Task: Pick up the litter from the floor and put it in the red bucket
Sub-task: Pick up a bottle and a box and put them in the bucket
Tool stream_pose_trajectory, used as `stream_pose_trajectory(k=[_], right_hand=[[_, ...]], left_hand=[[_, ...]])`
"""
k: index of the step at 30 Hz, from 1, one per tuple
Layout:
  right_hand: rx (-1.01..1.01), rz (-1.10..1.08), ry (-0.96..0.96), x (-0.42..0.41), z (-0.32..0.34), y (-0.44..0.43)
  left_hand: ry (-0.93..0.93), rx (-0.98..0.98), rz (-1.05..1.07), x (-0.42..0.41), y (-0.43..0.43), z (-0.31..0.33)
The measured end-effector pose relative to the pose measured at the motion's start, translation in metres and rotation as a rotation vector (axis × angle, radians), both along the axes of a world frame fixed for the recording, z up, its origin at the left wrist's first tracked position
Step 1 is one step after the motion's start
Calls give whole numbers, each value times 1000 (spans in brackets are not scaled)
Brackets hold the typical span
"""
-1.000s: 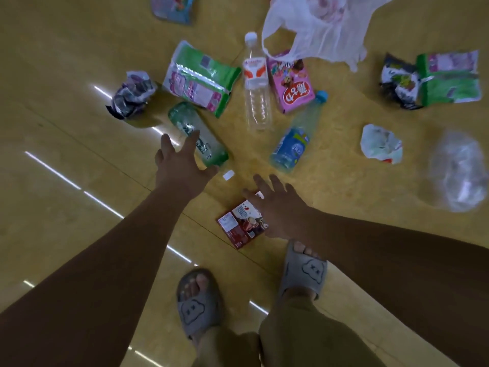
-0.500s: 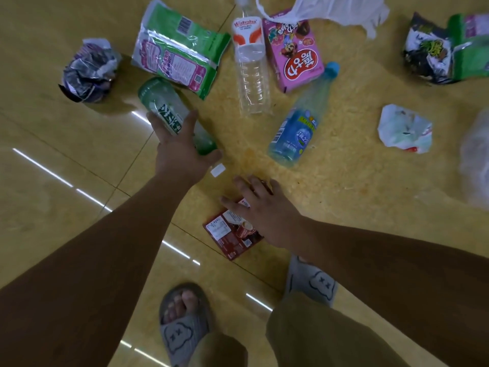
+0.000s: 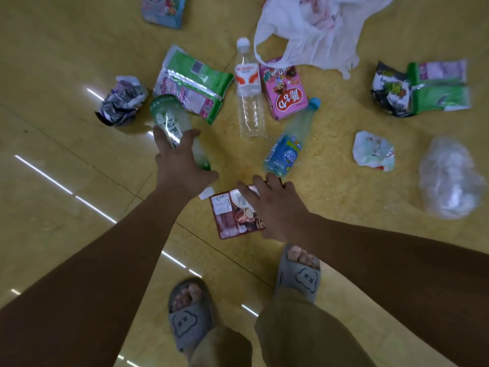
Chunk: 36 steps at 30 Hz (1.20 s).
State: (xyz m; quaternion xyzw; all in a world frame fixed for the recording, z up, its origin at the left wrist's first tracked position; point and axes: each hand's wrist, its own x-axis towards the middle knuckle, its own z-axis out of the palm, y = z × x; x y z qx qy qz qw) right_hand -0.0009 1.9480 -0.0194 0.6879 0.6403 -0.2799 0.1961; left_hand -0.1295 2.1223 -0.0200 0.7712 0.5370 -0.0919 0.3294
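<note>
My left hand (image 3: 182, 168) curls round the green bottle (image 3: 169, 120), which pokes out beyond my fingers. My right hand (image 3: 275, 207) lies spread on the red-brown packet (image 3: 232, 215), with the blue bottle (image 3: 288, 147) just beyond.

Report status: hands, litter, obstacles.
Left hand grips green bottle. Right hand flat, fingers on red packet. Red bucket not in view. Blue bottle lies just past right hand.

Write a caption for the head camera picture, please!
Tidying up: left hand grips the green bottle, right hand touches the red packet.
</note>
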Motion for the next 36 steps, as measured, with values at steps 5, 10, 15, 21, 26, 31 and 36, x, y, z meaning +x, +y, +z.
stream_pose_trajectory(k=[5,10,15,21,26,31,36], right_hand=[[33,-54,-40,10,70,20],[75,-54,-43,22,153,42],[95,-88,-89,31,237,65],[131,-98,-84,31,343,92],[193,-78,-120,24,429,120],[262,-48,-166,17,513,153],[321,-28,-186,3,584,188]], left_hand=[[-39,24,23,12,17,81],[-131,70,0,14,38,163],[-163,104,-42,4,56,254],[-160,77,-56,-17,63,364],[-203,82,-36,-42,69,447],[-246,114,-3,-66,89,527],[-294,189,44,-88,120,598]])
